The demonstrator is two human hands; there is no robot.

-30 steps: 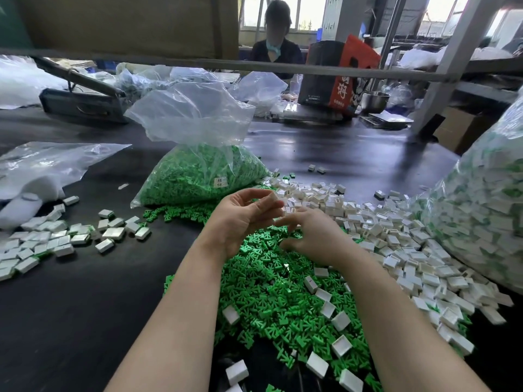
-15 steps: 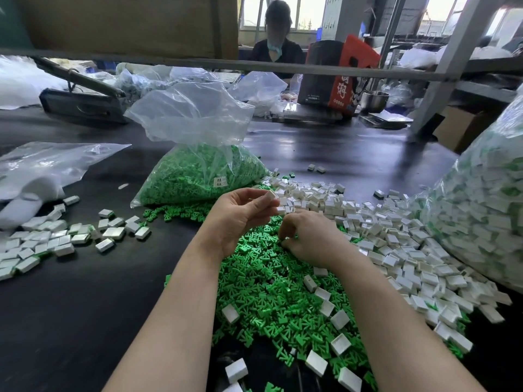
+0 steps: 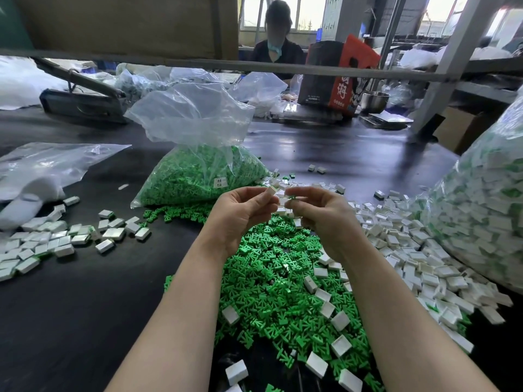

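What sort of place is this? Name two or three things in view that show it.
Likely a small factory's hand-assembly workshop: heaps of green pieces and white caps, a bag of more green pieces, another worker opposite.

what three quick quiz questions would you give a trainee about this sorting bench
1. True or false: the left hand pinches a white shell at its fingertips.
2. What does the right hand pinch at its fingertips? A. a green piece B. a metal screw C. a paper label
3. Fill in: the small group of white shells lies apart on the person's ____ side.
Key: 1. true; 2. A; 3. left.
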